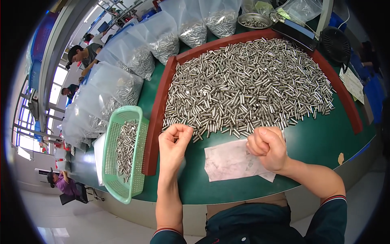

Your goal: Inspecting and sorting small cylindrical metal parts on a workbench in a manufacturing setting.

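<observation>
At the bottom of the frame my dark sleeves come in, and my two forearms reach up onto the green bench (325,138). My left hand (174,140) is curled narrow at lower centre, fingertips pinched together at the near edge of the pile; I cannot tell whether a pin sits between them. My right hand (268,147) is closed into a loose fist, resting on a crumpled white paper sheet (229,162) that lies flat on the bench just below the pile; whether it holds anything is hidden.

Just left of my left hand runs the brown raised rim (156,118) that fences the work area, and beyond it, at lower left, a green plastic basket (111,171) holds a thin layer of small metal pins.

Above both hands the heap of short silver metal cylinders (248,85) fills the middle of the frame, touching the rim on the left.

Farther up, clear plastic bags of the same pins (134,53) line the upper left edge. A round metal bowl (254,19) sits at top centre, a black fan (335,44) at upper right.
</observation>
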